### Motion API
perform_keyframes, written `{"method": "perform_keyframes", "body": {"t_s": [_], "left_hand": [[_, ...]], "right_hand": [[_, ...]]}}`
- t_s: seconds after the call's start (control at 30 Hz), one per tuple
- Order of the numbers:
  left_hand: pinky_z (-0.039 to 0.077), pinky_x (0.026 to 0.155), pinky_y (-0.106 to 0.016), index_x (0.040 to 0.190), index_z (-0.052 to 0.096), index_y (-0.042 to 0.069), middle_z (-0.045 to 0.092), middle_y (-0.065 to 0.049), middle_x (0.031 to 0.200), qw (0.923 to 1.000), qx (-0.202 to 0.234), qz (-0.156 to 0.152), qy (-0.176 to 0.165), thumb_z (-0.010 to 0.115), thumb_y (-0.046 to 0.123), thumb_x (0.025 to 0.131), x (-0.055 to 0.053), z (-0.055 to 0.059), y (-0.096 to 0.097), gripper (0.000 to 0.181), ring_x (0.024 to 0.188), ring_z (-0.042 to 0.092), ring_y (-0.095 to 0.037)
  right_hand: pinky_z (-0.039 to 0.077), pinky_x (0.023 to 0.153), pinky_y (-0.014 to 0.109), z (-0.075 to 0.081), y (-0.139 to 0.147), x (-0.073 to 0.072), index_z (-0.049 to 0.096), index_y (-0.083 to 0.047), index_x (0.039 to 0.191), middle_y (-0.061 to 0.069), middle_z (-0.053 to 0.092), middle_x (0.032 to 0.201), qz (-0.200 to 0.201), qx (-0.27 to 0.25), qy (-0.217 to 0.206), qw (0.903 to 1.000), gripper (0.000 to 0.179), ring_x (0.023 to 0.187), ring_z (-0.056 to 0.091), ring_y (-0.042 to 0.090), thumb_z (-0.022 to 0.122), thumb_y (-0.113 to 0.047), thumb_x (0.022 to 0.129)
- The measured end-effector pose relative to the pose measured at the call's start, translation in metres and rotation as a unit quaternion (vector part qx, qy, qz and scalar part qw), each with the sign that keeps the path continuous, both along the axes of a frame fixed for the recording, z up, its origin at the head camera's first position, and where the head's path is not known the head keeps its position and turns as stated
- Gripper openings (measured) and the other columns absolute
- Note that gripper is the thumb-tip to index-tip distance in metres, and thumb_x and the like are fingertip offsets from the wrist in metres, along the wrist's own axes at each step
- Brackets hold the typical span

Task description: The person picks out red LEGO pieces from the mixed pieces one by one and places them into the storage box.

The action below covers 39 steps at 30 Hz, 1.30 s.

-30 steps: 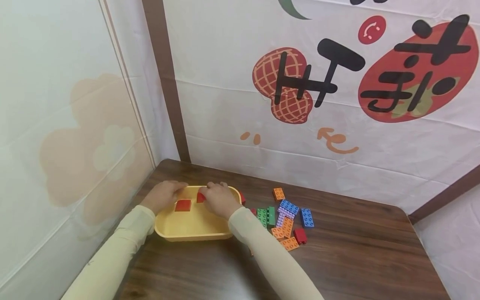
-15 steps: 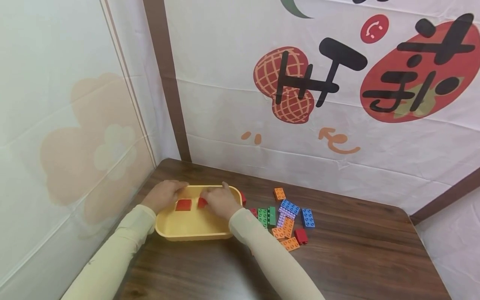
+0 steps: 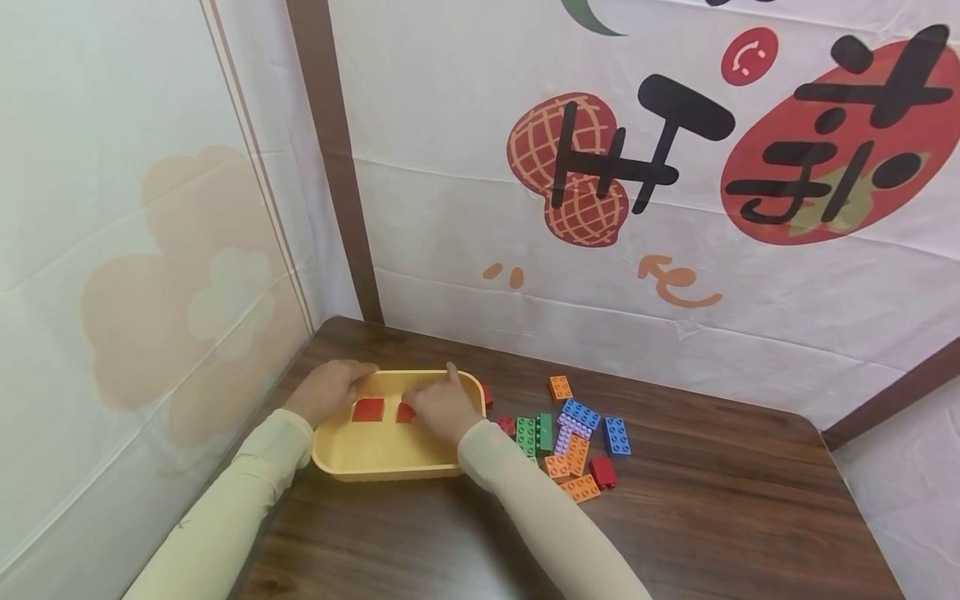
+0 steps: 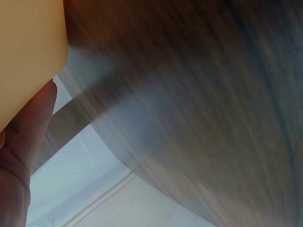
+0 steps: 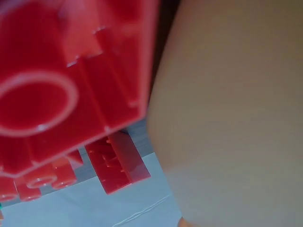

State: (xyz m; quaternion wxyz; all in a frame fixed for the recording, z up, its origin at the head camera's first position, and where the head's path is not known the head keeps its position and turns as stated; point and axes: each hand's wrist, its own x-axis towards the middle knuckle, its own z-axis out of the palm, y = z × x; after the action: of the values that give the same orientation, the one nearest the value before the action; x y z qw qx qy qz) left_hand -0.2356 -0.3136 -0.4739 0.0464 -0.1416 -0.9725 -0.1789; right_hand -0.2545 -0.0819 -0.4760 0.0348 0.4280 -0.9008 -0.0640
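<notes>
Fingers of the left hand [image 3: 324, 393] close over the far-left corner of the yellow tray [image 3: 378, 454], whose long axis runs left to right across the table [image 3: 735, 508]. Just to the right of those fingertips and a little nearer, the left red piece [image 3: 368, 410] lies flat inside. Next comes the right red piece [image 3: 406, 412], at the fingertips of the right hand [image 3: 444, 408], clearly the nearer hand to it; the piece sits on their left, partly covered. Whether those fingers pinch or merely touch it I cannot tell; one finger points up by the far rim. Outside the tray's right wall, the hollow red brick [image 5: 118, 90] shows in the right wrist view.
</notes>
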Motion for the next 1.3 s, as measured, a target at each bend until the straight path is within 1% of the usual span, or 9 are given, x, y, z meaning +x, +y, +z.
{"method": "perform_keyframes", "body": {"t_s": [0.13, 0.23, 0.5, 0.6, 0.8, 0.93, 1.07, 1.13, 1.3], "left_hand": [[0.049, 0.097, -0.055, 0.125, 0.070, 0.003, 0.072, -0.017, 0.114, 1.0000, 0.000, 0.004, -0.004, 0.064, -0.001, 0.091, 0.001, 0.001, 0.000, 0.035, 0.107, 0.066, -0.039], [0.049, 0.097, -0.056, 0.125, 0.070, 0.002, 0.071, -0.017, 0.114, 1.0000, 0.000, 0.005, -0.007, 0.064, -0.001, 0.091, 0.002, 0.002, 0.001, 0.035, 0.107, 0.066, -0.039], [0.050, 0.097, -0.055, 0.126, 0.070, 0.002, 0.072, -0.016, 0.112, 1.0000, 0.001, 0.002, -0.003, 0.064, 0.000, 0.091, 0.002, 0.002, 0.002, 0.036, 0.105, 0.066, -0.038], [0.050, 0.096, -0.055, 0.125, 0.070, 0.002, 0.072, -0.016, 0.111, 1.0000, 0.001, -0.002, 0.003, 0.063, -0.002, 0.089, 0.002, 0.002, 0.001, 0.037, 0.105, 0.066, -0.038], [0.050, 0.096, -0.055, 0.124, 0.070, 0.001, 0.072, -0.017, 0.112, 0.9999, -0.003, -0.011, 0.012, 0.061, -0.004, 0.088, 0.002, 0.002, 0.000, 0.038, 0.106, 0.066, -0.039], [0.050, 0.095, -0.055, 0.124, 0.070, 0.001, 0.072, -0.016, 0.111, 0.9999, 0.002, -0.006, 0.010, 0.061, -0.004, 0.088, 0.002, 0.002, 0.000, 0.038, 0.105, 0.067, -0.038], [0.051, 0.094, -0.055, 0.124, 0.070, 0.002, 0.073, -0.014, 0.109, 0.9999, 0.002, -0.003, 0.012, 0.061, -0.003, 0.089, 0.001, 0.002, 0.001, 0.037, 0.103, 0.067, -0.037], [0.051, 0.094, -0.055, 0.124, 0.071, 0.002, 0.073, -0.015, 0.108, 0.9999, 0.002, -0.002, 0.014, 0.061, -0.002, 0.090, 0.001, 0.001, 0.001, 0.036, 0.102, 0.067, -0.037], [0.050, 0.095, -0.056, 0.125, 0.070, 0.001, 0.073, -0.015, 0.109, 0.9999, 0.004, 0.000, 0.012, 0.062, -0.002, 0.089, 0.003, 0.002, 0.002, 0.036, 0.103, 0.067, -0.038]], "right_hand": [[0.028, 0.113, 0.065, 0.000, 0.000, 0.001, 0.071, -0.028, 0.114, -0.010, 0.072, 0.086, -0.001, -0.001, 0.000, 1.0000, 0.023, 0.088, 0.068, 0.014, 0.075, -0.034, 0.093], [0.028, 0.113, 0.064, 0.003, -0.001, 0.002, 0.070, -0.028, 0.117, -0.010, 0.073, 0.088, -0.003, 0.000, -0.004, 1.0000, 0.025, 0.090, 0.068, 0.014, 0.075, -0.034, 0.093], [0.024, 0.115, 0.063, 0.003, 0.000, 0.001, 0.067, -0.031, 0.131, -0.011, 0.072, 0.116, -0.004, -0.006, -0.021, 0.9998, 0.039, 0.109, 0.066, 0.014, 0.072, -0.039, 0.094], [0.024, 0.116, 0.062, 0.002, 0.000, 0.000, 0.067, -0.031, 0.133, -0.010, 0.071, 0.119, -0.003, -0.020, -0.028, 0.9994, 0.041, 0.112, 0.065, 0.014, 0.072, -0.041, 0.093], [0.026, 0.115, 0.062, 0.006, 0.000, 0.000, 0.068, -0.028, 0.129, -0.007, 0.071, 0.120, 0.004, -0.058, -0.027, 0.9980, 0.039, 0.114, 0.064, 0.016, 0.069, -0.045, 0.095], [0.033, 0.113, 0.059, 0.013, 0.002, 0.001, 0.069, -0.025, 0.125, -0.004, 0.070, 0.121, 0.014, -0.076, -0.004, 0.9970, 0.033, 0.114, 0.064, 0.019, 0.065, -0.044, 0.098], [0.045, 0.104, 0.048, 0.019, 0.005, 0.003, 0.069, -0.023, 0.122, -0.002, 0.068, 0.112, 0.016, -0.086, 0.010, 0.9961, 0.031, 0.105, 0.063, 0.019, 0.063, -0.042, 0.099], [0.049, 0.098, 0.042, 0.020, 0.007, 0.003, 0.069, -0.022, 0.121, -0.002, 0.065, 0.107, 0.015, -0.087, 0.013, 0.9960, 0.030, 0.103, 0.060, 0.018, 0.063, -0.042, 0.099], [0.050, 0.089, 0.036, 0.024, 0.011, 0.004, 0.070, -0.022, 0.115, -0.001, 0.059, 0.103, 0.011, -0.091, 0.024, 0.9955, 0.027, 0.101, 0.055, 0.019, 0.063, -0.043, 0.099]]}}
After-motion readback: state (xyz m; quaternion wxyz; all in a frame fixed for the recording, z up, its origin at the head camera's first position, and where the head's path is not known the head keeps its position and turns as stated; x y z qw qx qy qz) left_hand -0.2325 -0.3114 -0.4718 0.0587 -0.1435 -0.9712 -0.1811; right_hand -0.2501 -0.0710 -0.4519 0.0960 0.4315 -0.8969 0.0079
